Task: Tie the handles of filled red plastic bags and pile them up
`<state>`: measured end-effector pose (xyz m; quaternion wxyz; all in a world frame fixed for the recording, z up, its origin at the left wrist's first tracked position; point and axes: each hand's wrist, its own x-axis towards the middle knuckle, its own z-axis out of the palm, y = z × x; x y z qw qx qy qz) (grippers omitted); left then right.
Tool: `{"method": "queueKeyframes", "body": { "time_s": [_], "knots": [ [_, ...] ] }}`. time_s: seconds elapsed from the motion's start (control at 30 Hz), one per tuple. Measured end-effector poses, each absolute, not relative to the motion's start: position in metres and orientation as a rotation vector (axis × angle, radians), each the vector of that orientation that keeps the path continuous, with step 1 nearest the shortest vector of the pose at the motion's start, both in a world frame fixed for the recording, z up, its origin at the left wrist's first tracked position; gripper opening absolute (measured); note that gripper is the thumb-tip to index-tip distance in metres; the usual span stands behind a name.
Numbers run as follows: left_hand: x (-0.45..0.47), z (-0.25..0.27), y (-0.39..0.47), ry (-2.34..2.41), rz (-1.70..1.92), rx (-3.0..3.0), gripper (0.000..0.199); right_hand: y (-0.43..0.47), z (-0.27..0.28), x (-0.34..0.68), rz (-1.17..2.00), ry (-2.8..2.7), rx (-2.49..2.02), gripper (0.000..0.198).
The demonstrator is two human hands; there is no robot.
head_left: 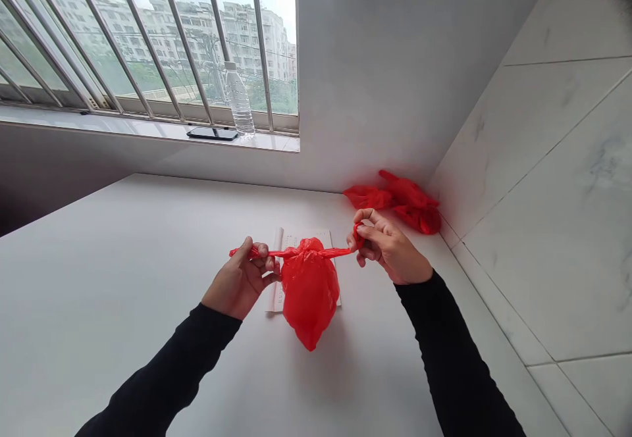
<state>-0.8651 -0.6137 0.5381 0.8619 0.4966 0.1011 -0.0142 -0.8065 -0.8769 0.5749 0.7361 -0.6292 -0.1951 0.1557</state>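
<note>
A small red plastic bag (310, 289) hangs over the white table, its two handles stretched out sideways and crossed in a knot at its top. My left hand (241, 280) pinches the left handle end. My right hand (385, 245) grips the right handle end, which is looped around a finger. Both sleeves are black. Under the bag lies a white sheet of paper (296, 238), mostly hidden by it.
More crumpled red plastic bags (405, 201) lie in the back right corner against the tiled wall. A clear water bottle (238, 100) and a dark phone (212, 133) rest on the window sill. The white tabletop (123, 272) stretches away to the left.
</note>
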Motion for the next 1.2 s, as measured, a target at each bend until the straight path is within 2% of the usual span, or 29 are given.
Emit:
{"method": "queueKeyframes", "body": {
  "time_s": [0.2,0.53,0.8,0.87,1.03,1.2],
  "knots": [
    [-0.861,0.534,-0.604,0.27,0.065,1.111,0.039,-0.874,0.57,-0.807,0.402,-0.468,-1.558,0.009],
    [-0.869,0.521,-0.633,0.347,-0.161,1.286,0.039,-0.836,0.541,-0.822,0.31,-0.779,-2.091,0.03],
    [-0.871,0.505,-0.642,0.379,-0.149,1.463,0.046,-0.813,0.517,-0.832,0.403,-1.046,-2.22,0.02],
    [-0.868,0.501,-0.643,0.357,-0.124,1.46,0.04,-0.819,0.524,-0.831,0.448,-1.137,-2.209,0.02],
    [-0.874,0.501,-0.656,0.389,-0.069,1.365,0.005,-0.841,0.552,-0.858,0.693,-1.473,-1.998,0.048],
    [-0.886,0.531,-0.651,0.458,-0.014,1.211,0.013,-0.865,0.534,-0.895,0.403,-1.482,-2.171,0.065]
  ]
}}
